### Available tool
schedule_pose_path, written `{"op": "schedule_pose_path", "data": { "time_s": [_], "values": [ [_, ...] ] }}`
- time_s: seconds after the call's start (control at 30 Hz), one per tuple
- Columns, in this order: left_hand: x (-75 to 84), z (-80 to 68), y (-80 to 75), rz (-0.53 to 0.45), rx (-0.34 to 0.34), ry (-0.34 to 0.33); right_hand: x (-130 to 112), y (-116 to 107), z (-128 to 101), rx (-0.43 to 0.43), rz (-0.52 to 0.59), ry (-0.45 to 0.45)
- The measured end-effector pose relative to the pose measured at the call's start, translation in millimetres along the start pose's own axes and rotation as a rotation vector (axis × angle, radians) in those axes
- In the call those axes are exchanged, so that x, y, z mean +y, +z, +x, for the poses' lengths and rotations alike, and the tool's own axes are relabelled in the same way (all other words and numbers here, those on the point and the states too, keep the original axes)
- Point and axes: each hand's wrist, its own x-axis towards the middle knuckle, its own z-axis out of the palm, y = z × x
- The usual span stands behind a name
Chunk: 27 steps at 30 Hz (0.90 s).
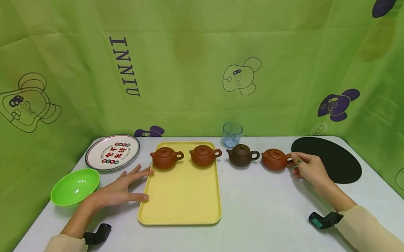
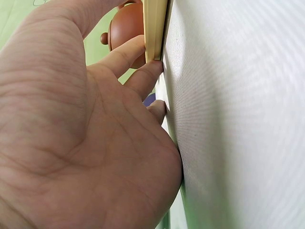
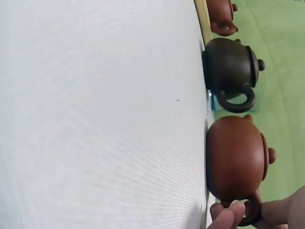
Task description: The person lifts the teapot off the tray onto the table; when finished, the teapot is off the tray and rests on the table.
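Green cloth (image 1: 179, 58) backs the white table (image 1: 265, 222); beside the dark teapot (image 1: 241, 157), the right hand (image 1: 312, 170) pinches a reddish teapot (image 1: 274, 160) by its handle (image 3: 255, 210), probably safest for brittle clay. The left hand (image 1: 114, 191), fingers spread, touches the tray (image 1: 184, 203).

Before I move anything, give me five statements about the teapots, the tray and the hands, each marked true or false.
1. Two reddish-brown clay teapots sit on the yellow rectangular tray. True.
2. A transparent bluish cup stands behind the dark brown clay teapot. True.
3. The dark brown clay teapot stands on the tray. False: it stands on the white table.
4. The right hand pinches the handle of a third reddish-brown clay teapot. True.
5. Both hands touch teapots. False: the left hand touches the tray's edge.
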Motion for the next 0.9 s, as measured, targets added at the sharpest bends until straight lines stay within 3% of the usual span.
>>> {"op": "schedule_pose_path", "data": {
  "time_s": [0.9],
  "values": [
    [2.3,-1.3,-0.2,-0.002,-0.002,-0.015,-0.8,0.3,2.8,0.001,0.011,0.005]
  ]
}}
